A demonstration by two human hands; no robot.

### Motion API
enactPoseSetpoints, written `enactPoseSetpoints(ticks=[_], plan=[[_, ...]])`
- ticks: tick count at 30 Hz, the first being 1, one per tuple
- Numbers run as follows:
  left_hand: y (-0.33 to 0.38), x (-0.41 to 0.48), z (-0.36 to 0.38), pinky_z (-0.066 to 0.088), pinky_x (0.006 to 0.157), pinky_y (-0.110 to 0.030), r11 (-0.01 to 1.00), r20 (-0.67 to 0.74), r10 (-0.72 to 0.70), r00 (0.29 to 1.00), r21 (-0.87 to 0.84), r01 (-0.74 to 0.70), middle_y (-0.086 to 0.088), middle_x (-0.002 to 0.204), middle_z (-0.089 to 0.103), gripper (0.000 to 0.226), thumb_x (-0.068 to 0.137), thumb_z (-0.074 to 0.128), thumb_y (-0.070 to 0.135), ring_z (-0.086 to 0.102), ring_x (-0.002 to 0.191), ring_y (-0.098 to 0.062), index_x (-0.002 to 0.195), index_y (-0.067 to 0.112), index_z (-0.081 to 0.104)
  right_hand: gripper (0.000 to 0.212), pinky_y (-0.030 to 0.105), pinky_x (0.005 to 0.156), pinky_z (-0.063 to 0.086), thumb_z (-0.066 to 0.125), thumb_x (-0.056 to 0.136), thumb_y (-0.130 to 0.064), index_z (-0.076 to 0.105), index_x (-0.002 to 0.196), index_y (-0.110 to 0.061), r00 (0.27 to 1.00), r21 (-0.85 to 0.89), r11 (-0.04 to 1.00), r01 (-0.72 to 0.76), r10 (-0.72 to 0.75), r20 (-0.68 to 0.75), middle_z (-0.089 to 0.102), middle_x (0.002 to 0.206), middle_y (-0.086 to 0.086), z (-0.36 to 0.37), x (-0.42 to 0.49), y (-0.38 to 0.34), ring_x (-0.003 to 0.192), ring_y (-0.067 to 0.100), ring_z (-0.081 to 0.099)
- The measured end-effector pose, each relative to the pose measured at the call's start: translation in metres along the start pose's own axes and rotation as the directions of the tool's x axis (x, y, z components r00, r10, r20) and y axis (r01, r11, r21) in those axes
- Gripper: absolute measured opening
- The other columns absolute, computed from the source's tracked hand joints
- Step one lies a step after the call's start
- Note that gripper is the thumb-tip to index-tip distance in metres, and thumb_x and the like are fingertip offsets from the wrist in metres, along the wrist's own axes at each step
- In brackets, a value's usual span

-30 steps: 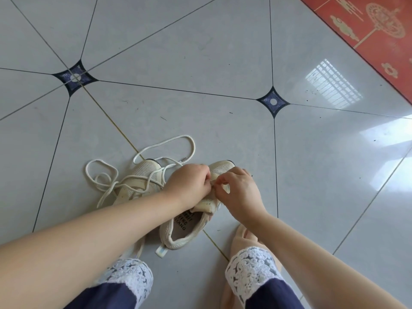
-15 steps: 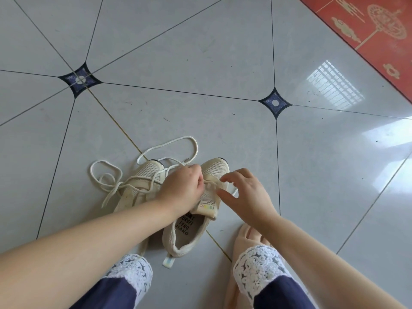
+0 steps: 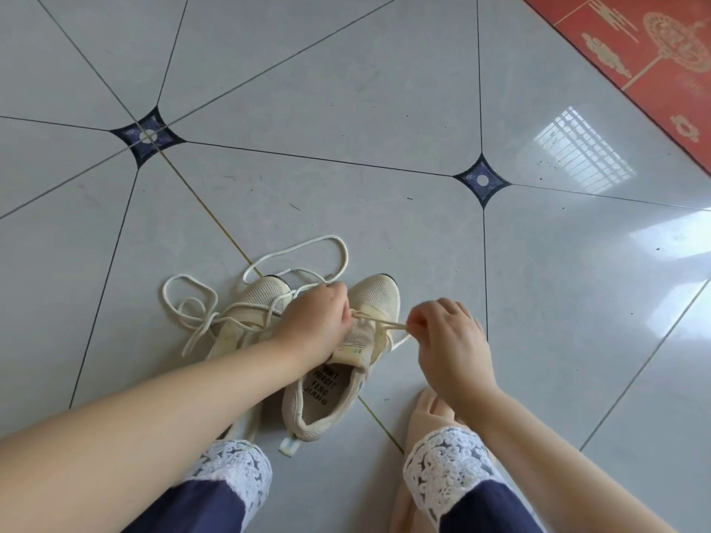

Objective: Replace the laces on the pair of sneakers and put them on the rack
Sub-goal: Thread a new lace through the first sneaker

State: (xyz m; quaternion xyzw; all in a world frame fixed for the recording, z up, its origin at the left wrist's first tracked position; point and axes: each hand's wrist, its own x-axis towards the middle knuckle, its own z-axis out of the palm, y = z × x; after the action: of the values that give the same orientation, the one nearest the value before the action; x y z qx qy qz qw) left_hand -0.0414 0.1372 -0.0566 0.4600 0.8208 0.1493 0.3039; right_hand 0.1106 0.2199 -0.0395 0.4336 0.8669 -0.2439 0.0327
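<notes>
bright daylight, window glare on the glossy floor tiles [image 3: 577,155] at right, wide-angle edge bending.

Two beige sneakers stand side by side on the tiled floor [image 3: 346,109], toes pointing away. The left hand [image 3: 315,321] rests on the right-side sneaker [image 3: 379,296] and grips its lace [image 3: 381,322]. The right hand [image 3: 450,340] pinches the same lace, which runs taut between both hands. The left-side sneaker [image 3: 265,292] carries a loose lace [image 3: 329,237] looped over the floor. A red mat [image 3: 635,51] lies at upper right.
</notes>
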Motion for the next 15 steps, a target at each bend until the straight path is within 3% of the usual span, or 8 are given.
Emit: enactPoseSetpoints(ticks=[2, 5, 8, 10, 13, 15], plan=[[0.003, -0.001, 0.001, 0.038, 0.065, -0.030, 1.000, -0.013, 0.014, 1.000, -0.025, -0.014, -0.006, 0.086, 0.056, 0.011, 0.087, 0.045, 0.011, 0.052, 0.082, -0.022, 0.077, 0.015, 0.042, 0.014, 0.022, 0.066, 0.025, 0.053, 0.088, -0.007, 0.058, 0.081, -0.019, 0.996, 0.103, 0.991, -0.081, 0.085, -0.032, 0.050, 0.082, -0.009, -0.001, -0.006, 0.008, 0.088, 0.019, 0.049], [0.004, -0.006, 0.005, 0.035, 0.063, -0.027, 0.998, -0.027, 0.031, 0.999, -0.047, -0.032, -0.001, 0.081, 0.053, 0.014, 0.087, 0.048, 0.013, 0.048, 0.078, -0.018, 0.075, 0.016, 0.043, 0.008, 0.024, 0.076, 0.033, 0.057, 0.089, -0.020, 0.062, 0.095, -0.021, 0.997, 0.036, 0.998, -0.054, 0.052, 0.061, 0.053, 0.093, -0.009, -0.001, -0.001, 0.008, 0.100, 0.018, 0.049], [0.000, -0.007, 0.007, 0.034, 0.062, -0.027, 0.997, -0.052, 0.032, 0.998, -0.074, -0.036, 0.003, 0.077, 0.049, 0.016, 0.087, 0.051, 0.016, 0.049, 0.077, -0.017, 0.073, 0.018, 0.043, 0.033, 0.028, 0.091, 0.035, 0.058, 0.085, -0.043, 0.059, 0.115, -0.028, 0.991, 0.035, 0.999, -0.005, 0.000, 0.137, 0.056, 0.113, -0.008, 0.002, 0.008, -0.004, 0.111, 0.015, 0.046], [0.001, -0.007, 0.008, 0.035, 0.064, -0.028, 0.997, -0.043, 0.042, 0.998, -0.067, -0.045, 0.001, 0.081, 0.051, 0.014, 0.089, 0.051, 0.019, 0.048, 0.078, -0.017, 0.076, 0.018, 0.044, 0.032, 0.027, 0.091, 0.029, 0.055, 0.085, -0.048, 0.062, 0.111, -0.031, 0.988, -0.047, 0.994, 0.095, -0.088, 0.130, 0.058, 0.109, -0.009, 0.008, 0.013, -0.015, 0.109, 0.015, 0.046], [0.001, -0.008, 0.009, 0.035, 0.065, -0.028, 0.997, -0.017, 0.043, 0.999, -0.070, -0.044, -0.002, 0.088, 0.055, 0.011, 0.090, 0.050, 0.021, 0.051, 0.083, -0.020, 0.080, 0.017, 0.046, 0.020, 0.026, 0.083, 0.028, 0.053, 0.088, -0.040, 0.067, 0.090, -0.026, 0.971, -0.215, 0.948, 0.233, -0.216, 0.100, 0.062, 0.090, -0.007, 0.013, 0.018, -0.024, 0.097, 0.017, 0.052], [0.002, -0.007, 0.008, 0.036, 0.065, -0.029, 0.997, -0.002, 0.039, 0.999, -0.074, -0.039, 0.000, 0.087, 0.054, 0.013, 0.090, 0.050, 0.021, 0.053, 0.083, -0.021, 0.079, 0.018, 0.043, 0.023, 0.026, 0.079, 0.027, 0.051, 0.090, -0.038, 0.067, 0.081, -0.024, 0.970, -0.260, 0.935, 0.243, -0.226, 0.094, 0.061, 0.080, -0.007, 0.010, 0.020, -0.023, 0.087, 0.016, 0.052]])
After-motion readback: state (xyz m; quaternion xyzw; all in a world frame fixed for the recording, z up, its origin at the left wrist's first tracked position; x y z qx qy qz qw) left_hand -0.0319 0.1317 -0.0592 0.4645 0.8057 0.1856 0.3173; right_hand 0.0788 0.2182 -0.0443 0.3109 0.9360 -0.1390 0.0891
